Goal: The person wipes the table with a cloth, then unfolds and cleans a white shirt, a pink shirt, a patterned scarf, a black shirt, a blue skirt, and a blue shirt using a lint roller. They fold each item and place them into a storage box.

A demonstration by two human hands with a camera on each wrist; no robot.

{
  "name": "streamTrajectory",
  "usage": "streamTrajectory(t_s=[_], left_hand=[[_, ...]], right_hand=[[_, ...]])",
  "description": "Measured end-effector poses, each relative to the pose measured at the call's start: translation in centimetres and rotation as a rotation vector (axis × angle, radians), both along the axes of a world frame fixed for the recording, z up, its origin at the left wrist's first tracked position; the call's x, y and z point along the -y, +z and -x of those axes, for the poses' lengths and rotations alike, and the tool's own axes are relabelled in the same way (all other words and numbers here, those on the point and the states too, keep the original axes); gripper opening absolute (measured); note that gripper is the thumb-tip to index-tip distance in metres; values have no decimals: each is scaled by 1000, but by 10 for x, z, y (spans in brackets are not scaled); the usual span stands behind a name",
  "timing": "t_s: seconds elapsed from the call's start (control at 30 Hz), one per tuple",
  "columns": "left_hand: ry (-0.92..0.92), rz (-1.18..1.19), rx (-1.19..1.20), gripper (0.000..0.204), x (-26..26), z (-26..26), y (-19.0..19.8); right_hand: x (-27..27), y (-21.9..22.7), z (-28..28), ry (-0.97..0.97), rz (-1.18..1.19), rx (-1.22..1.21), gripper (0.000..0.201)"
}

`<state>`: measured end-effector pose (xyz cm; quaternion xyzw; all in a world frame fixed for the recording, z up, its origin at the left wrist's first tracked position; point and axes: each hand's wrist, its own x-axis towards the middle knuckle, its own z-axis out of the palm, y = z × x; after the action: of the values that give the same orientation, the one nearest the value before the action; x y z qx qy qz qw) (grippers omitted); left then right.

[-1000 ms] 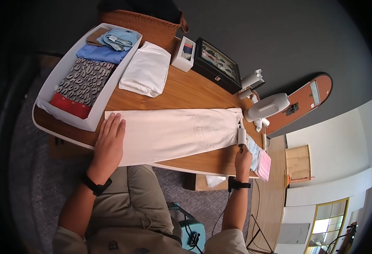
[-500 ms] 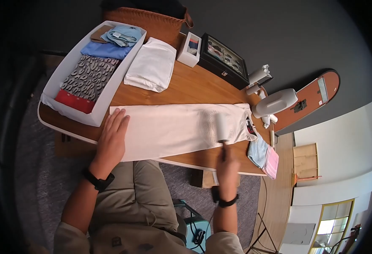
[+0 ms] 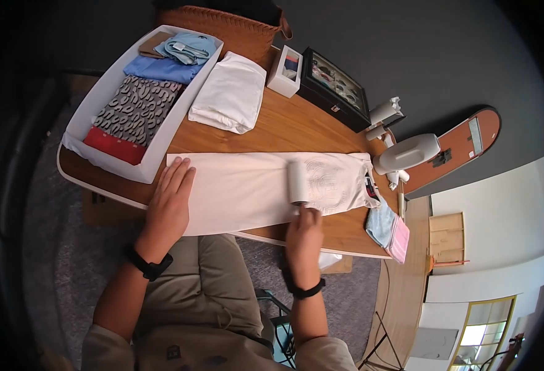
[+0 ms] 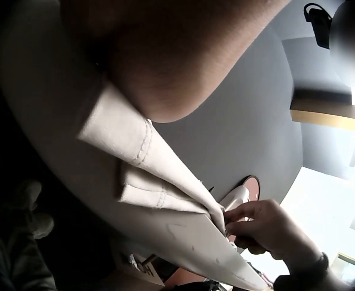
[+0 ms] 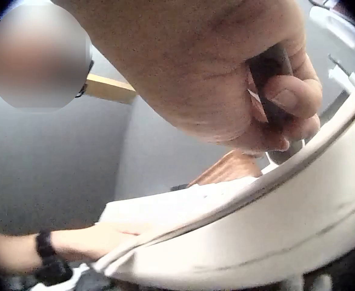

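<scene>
A long folded cream T-shirt [image 3: 241, 198] lies flat on the wooden table, its collar at the right and a round embossed print near it. My right hand [image 3: 304, 244] grips the dark handle of a lint roller [image 3: 296, 180], whose white roll lies over the shirt just left of the print. In the right wrist view, fingers and thumb curl round that handle [image 5: 273, 76]. My left hand [image 3: 170, 204] rests with straight fingers on the shirt's left end. The left wrist view shows folded, stitched layers of the shirt [image 4: 141, 136] at the table edge.
At the left stands a white box [image 3: 154, 157] of folded clothes, beside a folded white garment [image 3: 230, 93]. A wicker basket [image 3: 222, 34], small white box [image 3: 278, 74] and black display case [image 3: 334, 102] line the back. A pale bottle [image 3: 408, 153] and folded cloths [image 3: 383, 229] are right.
My right hand has drawn the lint roller leftward from the collar, across the print, to the shirt's middle. The left hand keeps its place on the shirt's end.
</scene>
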<state>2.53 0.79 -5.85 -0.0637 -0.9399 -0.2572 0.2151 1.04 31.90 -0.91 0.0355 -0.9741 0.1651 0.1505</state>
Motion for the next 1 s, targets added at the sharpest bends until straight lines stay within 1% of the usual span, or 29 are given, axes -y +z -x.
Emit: streamTrajectory(t_s=[0.1, 0.13, 0.17, 0.23, 0.3, 0.37, 0.43, 0.5, 0.57, 0.63, 0.73, 0.77, 0.83, 0.87, 0.9, 0.93, 0.97, 1.0], left_hand=[[11, -10, -6, 51, 1, -1, 0], [11, -7, -12, 48, 0, -1, 1], [9, -4, -17, 45, 0, -1, 1], [16, 3, -22, 45, 1, -2, 1], [18, 12, -31, 45, 0, 0, 1], [2, -12, -7, 50, 1, -2, 1], [8, -6, -5, 50, 0, -2, -1], [8, -2, -10, 50, -1, 0, -2], [6, -1, -1, 51, 0, -1, -2], [3, -10, 8, 51, 1, -2, 2], [2, -16, 4, 52, 1, -2, 1], [2, -12, -6, 52, 1, -2, 0], [2, -12, -17, 52, 0, -1, -2], [6, -9, -22, 52, 1, -1, -3], [11, -11, -22, 52, 2, -2, -3], [4, -22, -19, 51, 2, -2, -2], [-3, -33, -16, 51, 2, -2, -1], [3, -34, -17, 51, 2, -2, -1]], right_hand=[[-47, -1, 22, -130, -98, -79, 31], [-66, -4, 29, -97, -142, -141, 30], [-70, 3, 29, -93, -143, -140, 30], [-75, 14, 29, -186, -107, -71, 30], [-61, 25, 19, -201, -100, -67, 29], [-36, 26, -4, -8, -73, -146, 33], [-7, 16, -34, 204, -100, -121, 40], [23, 21, -63, 391, -19, -18, 44], [40, 14, -80, 419, 25, -1, 43], [39, 9, -79, 397, 33, -11, 41], [5, -8, -55, 195, 25, -66, 32], [-7, -9, -45, 84, 60, -43, 29], [-40, -11, -26, -5, 16, -98, 28], [-59, -12, -19, -3, 14, -100, 28], [-77, -13, -14, -61, 7, -122, 28], [-85, -14, -11, -117, 0, -145, 29], [-83, -9, -13, -111, -1, -145, 29], [-81, -3, -15, -157, -3, -145, 27]])
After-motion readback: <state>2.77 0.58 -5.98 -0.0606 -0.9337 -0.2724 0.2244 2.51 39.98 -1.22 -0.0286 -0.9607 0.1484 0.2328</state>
